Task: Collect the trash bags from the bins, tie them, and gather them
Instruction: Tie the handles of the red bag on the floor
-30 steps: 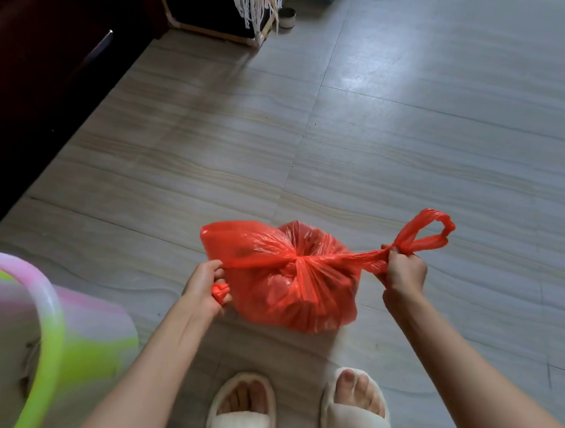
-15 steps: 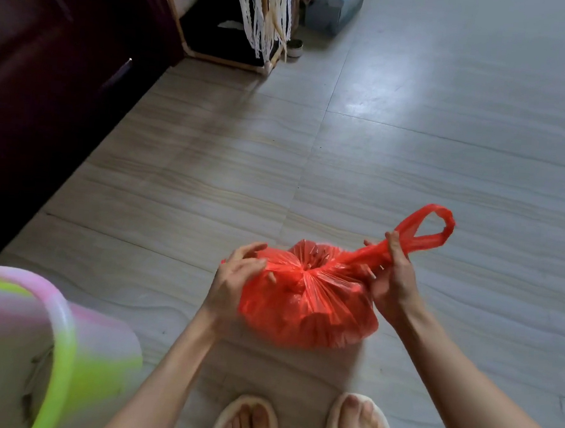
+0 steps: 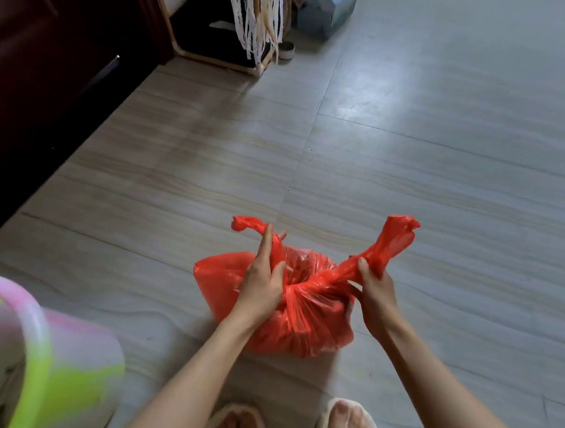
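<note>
A full red plastic trash bag sits on the tiled floor in front of my feet, its neck gathered and cinched. My left hand holds the bag's left handle strip between thumb and fingers; the strip's end sticks out past my fingertips. My right hand grips the right handle strip, whose loose end stands up to the right. Both hands are close together over the bag's top.
A pink and green plastic bin stands at the lower left. Dark wooden furniture runs along the left. A wooden-framed stand with hanging lace and a box are at the back. My slippered feet are below the bag.
Both hands have come back over the bag's top. The left hand has taken the left handle strip and lifted it forward. The right strip's loop now stands crumpled upward.
</note>
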The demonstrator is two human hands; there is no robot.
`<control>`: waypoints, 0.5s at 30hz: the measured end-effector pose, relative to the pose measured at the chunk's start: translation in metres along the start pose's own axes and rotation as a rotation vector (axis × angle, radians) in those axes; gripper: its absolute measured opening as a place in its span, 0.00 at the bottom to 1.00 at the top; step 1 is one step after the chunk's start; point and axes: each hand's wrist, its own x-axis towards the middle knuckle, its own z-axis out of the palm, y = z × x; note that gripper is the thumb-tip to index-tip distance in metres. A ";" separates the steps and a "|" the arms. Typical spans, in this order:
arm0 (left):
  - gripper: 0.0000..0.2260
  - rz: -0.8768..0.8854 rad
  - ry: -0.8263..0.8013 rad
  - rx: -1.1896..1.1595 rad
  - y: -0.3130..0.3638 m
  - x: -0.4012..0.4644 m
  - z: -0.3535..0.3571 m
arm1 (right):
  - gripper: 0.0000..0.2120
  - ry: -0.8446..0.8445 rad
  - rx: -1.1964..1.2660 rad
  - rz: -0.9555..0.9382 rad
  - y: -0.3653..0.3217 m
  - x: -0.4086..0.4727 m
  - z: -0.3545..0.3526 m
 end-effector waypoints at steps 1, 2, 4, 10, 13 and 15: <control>0.35 0.018 0.046 0.020 0.002 0.001 0.001 | 0.11 0.004 -0.040 -0.004 0.004 0.002 -0.001; 0.36 0.035 0.076 0.066 0.003 0.001 0.001 | 0.11 0.000 -0.077 0.005 0.007 0.003 -0.002; 0.40 0.036 0.107 0.181 0.006 -0.003 0.002 | 0.14 -0.031 -0.110 0.049 0.012 0.000 -0.003; 0.48 -0.021 0.143 0.568 -0.023 -0.019 -0.005 | 0.19 -0.130 -0.159 0.020 0.015 -0.006 -0.007; 0.36 -0.014 0.090 0.673 -0.041 -0.022 -0.004 | 0.16 -0.156 -0.125 0.007 0.011 -0.004 -0.006; 0.22 0.195 0.187 0.724 -0.044 -0.021 -0.002 | 0.12 -0.160 -0.108 -0.006 0.010 -0.006 -0.004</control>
